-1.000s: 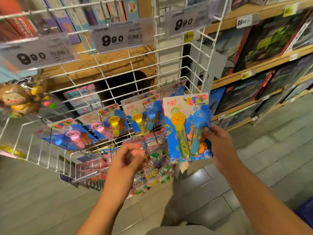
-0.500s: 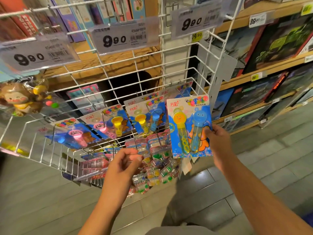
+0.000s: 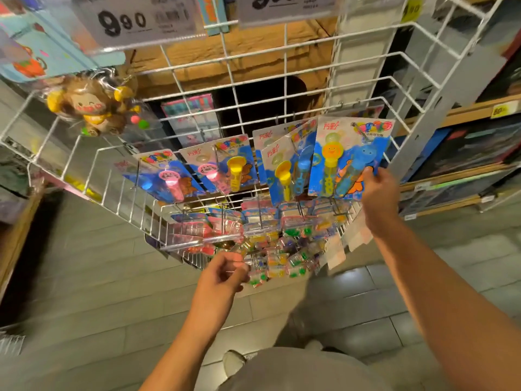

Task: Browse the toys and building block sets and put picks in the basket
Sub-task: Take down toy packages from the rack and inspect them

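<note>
White wire rack (image 3: 284,88): right hand (image 3: 379,190) grips upright bubble-wand card (image 3: 349,156) (wands vertical).

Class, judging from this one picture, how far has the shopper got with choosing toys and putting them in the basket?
Done: nothing visibly; no shopping basket shows. In hand: the right hand pinches a bubble wand card on the white wire rack, while the left hand is loosely curled by the small packets, seemingly holding nothing. Left: choosing, unhooking and dropping the card in the basket.
</note>
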